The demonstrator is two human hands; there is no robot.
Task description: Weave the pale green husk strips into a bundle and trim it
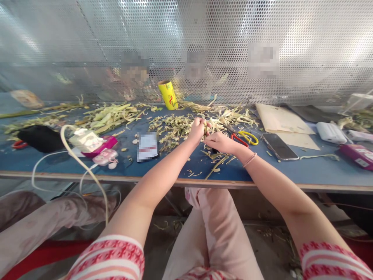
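Note:
My left hand (pixel 198 129) and my right hand (pixel 222 142) meet over the blue table (pixel 163 171), both closed on a short green plant stalk (pixel 205 128) held between them. Pale green peelings (pixel 175 128) lie heaped just behind and beside the hands, with a few strips (pixel 217 163) under my right wrist. Red and yellow handled scissors (pixel 246 137) rest on the table right behind my right hand, untouched.
A yellow roll (pixel 168 94) stands at the back by the perforated metal screen (pixel 204 46). A black phone (pixel 279 146), cardboard sheets (pixel 281 118), a white power bank (pixel 330 132) lie right. Left are a white charger with cable (pixel 86 140), pink items, a black pouch (pixel 40 138).

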